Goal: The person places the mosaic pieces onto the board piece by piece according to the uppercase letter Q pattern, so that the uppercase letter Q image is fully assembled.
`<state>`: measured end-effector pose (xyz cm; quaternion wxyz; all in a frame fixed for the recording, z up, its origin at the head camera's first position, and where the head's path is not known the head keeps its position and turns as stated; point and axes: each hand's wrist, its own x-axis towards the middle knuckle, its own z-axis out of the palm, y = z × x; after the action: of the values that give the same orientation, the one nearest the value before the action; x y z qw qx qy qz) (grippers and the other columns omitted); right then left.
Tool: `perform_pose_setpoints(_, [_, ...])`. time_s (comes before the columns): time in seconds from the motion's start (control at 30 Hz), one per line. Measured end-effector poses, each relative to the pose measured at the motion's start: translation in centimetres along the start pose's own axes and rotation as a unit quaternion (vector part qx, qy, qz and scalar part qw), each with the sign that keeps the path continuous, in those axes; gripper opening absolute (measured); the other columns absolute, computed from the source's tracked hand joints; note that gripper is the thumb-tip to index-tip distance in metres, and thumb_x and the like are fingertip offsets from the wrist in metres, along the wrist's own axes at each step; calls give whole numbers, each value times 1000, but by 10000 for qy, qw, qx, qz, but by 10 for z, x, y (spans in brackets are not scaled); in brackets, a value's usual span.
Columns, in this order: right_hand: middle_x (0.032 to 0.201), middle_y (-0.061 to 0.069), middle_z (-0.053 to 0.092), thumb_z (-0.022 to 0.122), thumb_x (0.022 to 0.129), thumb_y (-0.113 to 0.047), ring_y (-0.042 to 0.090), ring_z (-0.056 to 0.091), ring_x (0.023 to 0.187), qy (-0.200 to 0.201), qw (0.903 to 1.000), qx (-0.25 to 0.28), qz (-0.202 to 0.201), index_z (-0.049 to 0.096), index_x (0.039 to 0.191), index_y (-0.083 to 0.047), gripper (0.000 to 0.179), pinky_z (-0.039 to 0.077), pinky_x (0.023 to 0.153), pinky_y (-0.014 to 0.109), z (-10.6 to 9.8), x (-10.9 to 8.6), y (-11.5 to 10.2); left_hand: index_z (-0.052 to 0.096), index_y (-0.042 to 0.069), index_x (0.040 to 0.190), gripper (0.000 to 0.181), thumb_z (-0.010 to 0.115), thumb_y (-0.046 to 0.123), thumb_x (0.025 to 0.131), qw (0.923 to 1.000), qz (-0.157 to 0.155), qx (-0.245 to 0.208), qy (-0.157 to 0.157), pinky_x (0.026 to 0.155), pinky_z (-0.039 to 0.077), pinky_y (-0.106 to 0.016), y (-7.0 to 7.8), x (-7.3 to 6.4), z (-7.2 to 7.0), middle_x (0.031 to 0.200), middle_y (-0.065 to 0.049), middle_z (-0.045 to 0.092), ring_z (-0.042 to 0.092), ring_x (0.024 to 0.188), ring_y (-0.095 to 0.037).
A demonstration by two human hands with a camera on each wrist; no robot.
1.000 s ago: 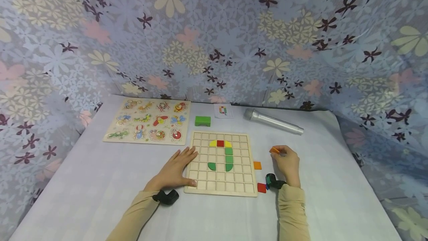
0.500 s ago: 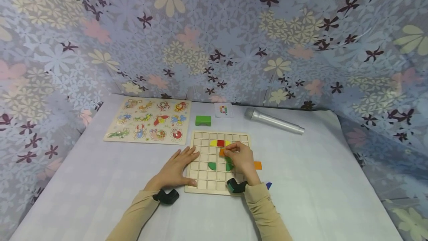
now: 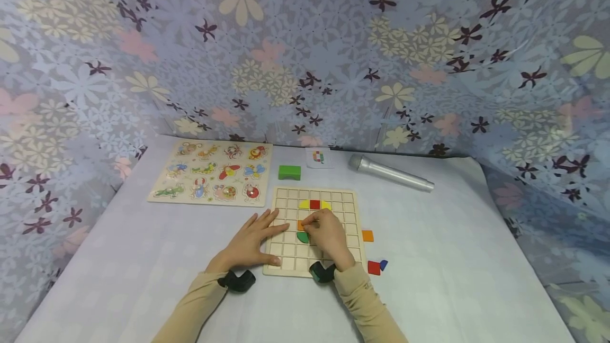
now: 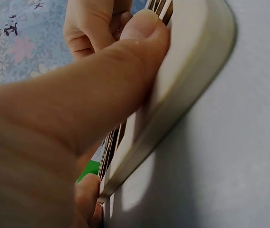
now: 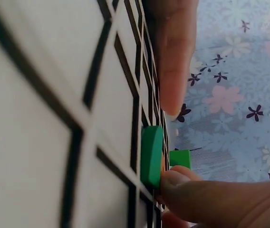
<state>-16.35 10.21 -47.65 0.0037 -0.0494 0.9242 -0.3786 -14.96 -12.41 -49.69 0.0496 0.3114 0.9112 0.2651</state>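
Note:
A wooden grid board (image 3: 286,264) lies on the table, with my left hand (image 3: 250,242) spread over its left edge, fingers straight and thumb on the rim. My right hand (image 3: 329,234) pinches an orange square tile (image 3: 300,225) at a cell just above a green quarter-round tile (image 3: 302,237). In the right wrist view the thumb sits close behind the green tile (image 5: 151,156). Along the upper part of the board a red square tile (image 3: 315,204) lies between yellow tiles (image 3: 304,204). The right hand hides the green tiles on the right side of the pattern.
Right of the board lie an orange tile (image 3: 368,235), a red tile (image 3: 374,268) and a blue piece (image 3: 383,265). Behind it stand a green block (image 3: 289,172), a pattern card (image 3: 319,157) and a silver microphone (image 3: 391,172). An insect puzzle board (image 3: 209,173) is at the back left.
My right hand has moved left from beside the board, carrying the orange tile over the grid to a cell left of centre. The left hand stays at the edge, one finger shifted slightly inward.

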Motion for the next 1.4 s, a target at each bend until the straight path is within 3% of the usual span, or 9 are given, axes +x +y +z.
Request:
perform_pose_setpoints(0.17, [100,6,69,72,86,-14,17,62,83,-176,9994,294,-64,75,93,-12,7,51,72,30,-10,1,6,48,18,144,84,77,51,72,9999,-90,-44,-61,120,14,-58,-1,0,1,161,-16,22,18,149,-38])
perform_pose_setpoints(0.27, [104,9,71,69,89,-14,14,60,70,-228,9968,762,112,73,103,-10,15,49,61,24,-31,4,16,47,16,144,86,78,50,72,9999,-115,-59,-49,120,15,-58,-1,1,2,161,-16,23,19,149,-38])
perform_pose_setpoints(0.37, [110,15,70,65,92,-15,17,60,62,-129,9953,902,317,69,113,-7,24,46,50,22,-60,5,37,43,13,146,91,79,50,71,9997,-224,-79,-86,122,12,-55,0,1,0,161,-14,23,18,149,-36])
perform_pose_setpoints(0.5, [114,18,69,64,93,-18,19,66,73,-83,9956,563,749,65,122,-4,32,48,53,22,-95,-2,73,40,10,148,95,79,50,71,9994,-330,-52,-129,123,11,-54,1,1,-2,161,-13,24,19,150,-35])
perform_pose_setpoints(0.67, [120,18,65,72,85,-15,17,60,84,-699,9926,398,908,57,131,-2,49,49,65,22,-118,-13,104,40,10,148,95,78,51,72,9994,-322,-67,-140,122,12,-55,0,2,-2,161,-14,24,20,149,-35])
perform_pose_setpoints(0.8, [123,20,62,78,79,-10,16,55,76,-1035,9902,657,668,53,134,-3,61,47,61,21,-124,-17,113,40,9,148,95,78,51,72,9996,-261,-77,-85,121,13,-57,-1,3,-1,160,-15,25,21,149,-37])
perform_pose_setpoints(1.07, [112,16,66,77,75,0,12,51,69,-900,9940,510,364,61,126,-6,54,44,55,19,-115,-15,112,36,5,149,92,75,47,77,9993,-243,-212,-180,121,9,-60,10,1,2,161,-17,22,14,150,-39])
perform_pose_setpoints(1.27, [103,13,67,77,75,-2,14,48,69,-824,9953,319,409,66,115,-5,41,40,54,21,-108,-13,107,33,1,149,88,71,42,82,9988,9,120,-466,122,11,-58,29,2,1,161,-16,22,12,150,-37])
perform_pose_setpoints(1.4, [101,12,67,77,78,-7,15,50,71,-614,9970,55,473,68,110,-5,34,41,58,22,-108,-12,108,30,-1,150,91,69,47,83,9960,166,244,-845,121,14,-58,42,1,2,161,-18,20,12,150,-37])
